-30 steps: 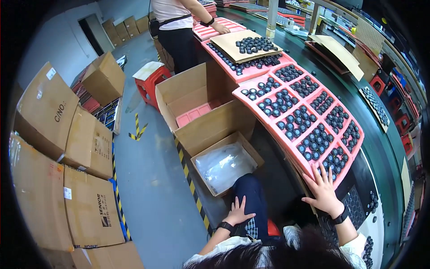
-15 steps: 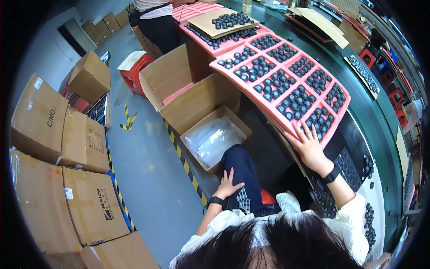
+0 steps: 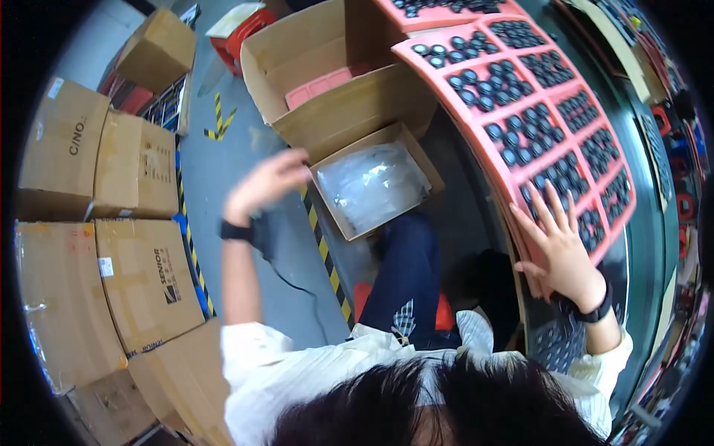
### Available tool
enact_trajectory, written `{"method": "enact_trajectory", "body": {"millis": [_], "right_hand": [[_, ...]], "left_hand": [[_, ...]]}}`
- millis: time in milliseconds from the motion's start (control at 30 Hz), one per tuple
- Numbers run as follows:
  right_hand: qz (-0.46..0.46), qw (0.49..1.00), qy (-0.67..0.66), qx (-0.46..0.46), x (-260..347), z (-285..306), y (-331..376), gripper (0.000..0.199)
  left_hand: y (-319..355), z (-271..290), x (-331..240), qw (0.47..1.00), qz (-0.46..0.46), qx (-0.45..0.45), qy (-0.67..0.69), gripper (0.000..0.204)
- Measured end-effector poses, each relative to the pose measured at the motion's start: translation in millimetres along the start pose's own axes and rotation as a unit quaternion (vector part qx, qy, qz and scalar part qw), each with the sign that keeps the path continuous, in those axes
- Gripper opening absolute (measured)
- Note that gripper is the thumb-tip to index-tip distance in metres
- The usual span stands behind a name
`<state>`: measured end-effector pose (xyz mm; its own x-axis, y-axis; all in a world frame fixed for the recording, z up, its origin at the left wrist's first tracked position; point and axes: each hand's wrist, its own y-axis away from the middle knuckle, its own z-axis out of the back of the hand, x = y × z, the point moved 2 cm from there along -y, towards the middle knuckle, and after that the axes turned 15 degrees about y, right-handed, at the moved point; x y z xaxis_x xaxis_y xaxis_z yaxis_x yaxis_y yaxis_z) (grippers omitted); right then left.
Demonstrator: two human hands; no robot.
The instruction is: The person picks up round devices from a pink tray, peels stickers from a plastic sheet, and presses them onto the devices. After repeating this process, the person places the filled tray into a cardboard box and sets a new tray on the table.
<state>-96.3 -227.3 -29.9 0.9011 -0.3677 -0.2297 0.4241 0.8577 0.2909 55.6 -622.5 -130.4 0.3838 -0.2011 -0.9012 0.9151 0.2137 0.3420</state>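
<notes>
My right hand [image 3: 564, 260] rests with spread fingers on the near corner of a pink compartment tray [image 3: 513, 195]. The tray's compartments hold several small round black parts [image 3: 524, 134] with glossy, lens-like faces. My left hand [image 3: 269, 182] is raised over the floor beside the open carton, blurred by motion. Its fingers are stretched toward the carton, and nothing shows in them. A black band [image 3: 236, 231] with a dark cord circles the left wrist. Beyond that hand, a small carton [image 3: 349, 230] holds clear plastic bags [image 3: 372, 186].
A large open carton [image 3: 357, 100] behind the small one has a pink tray [image 3: 318, 88] inside. Stacked cartons [image 3: 56, 290] line the left. A red stool [image 3: 242, 37] stands at the back. A second filled tray [image 3: 416, 24] adjoins the first on the green bench [image 3: 643, 215].
My left hand has lifted off my thigh and swung left and forward toward the small carton. My right hand stays on the tray's corner. The whole view has shifted.
</notes>
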Motion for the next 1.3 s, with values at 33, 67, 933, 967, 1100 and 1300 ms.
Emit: {"method": "enact_trajectory", "body": {"millis": [33,67,933,967,1100,1300], "right_hand": [[0.009,1.000,-0.001,0.016,-4,2,-10,0.080],[0.009,0.999,0.004,0.038,-8,3,-21,0.080],[0.218,0.972,0.009,0.091,-101,-123,-311,0.072],[0.210,0.971,0.017,0.114,-102,-135,-315,0.072],[0.244,0.962,-0.013,0.124,-89,-154,-326,0.072],[0.260,0.955,-0.042,0.138,-69,-153,-329,0.072]], "left_hand": [[-19,34,-10,0.996,-0.055,-0.027,-0.061,0.043],[-48,59,-24,0.995,-0.038,-0.025,-0.091,0.041],[-420,152,391,0.902,0.231,0.062,-0.358,0.049],[-436,125,395,0.882,0.310,0.115,-0.334,0.071],[-400,109,450,0.812,0.433,-0.390,0.007,0.098],[-410,129,443,0.796,0.467,-0.380,0.062,0.101]]}}
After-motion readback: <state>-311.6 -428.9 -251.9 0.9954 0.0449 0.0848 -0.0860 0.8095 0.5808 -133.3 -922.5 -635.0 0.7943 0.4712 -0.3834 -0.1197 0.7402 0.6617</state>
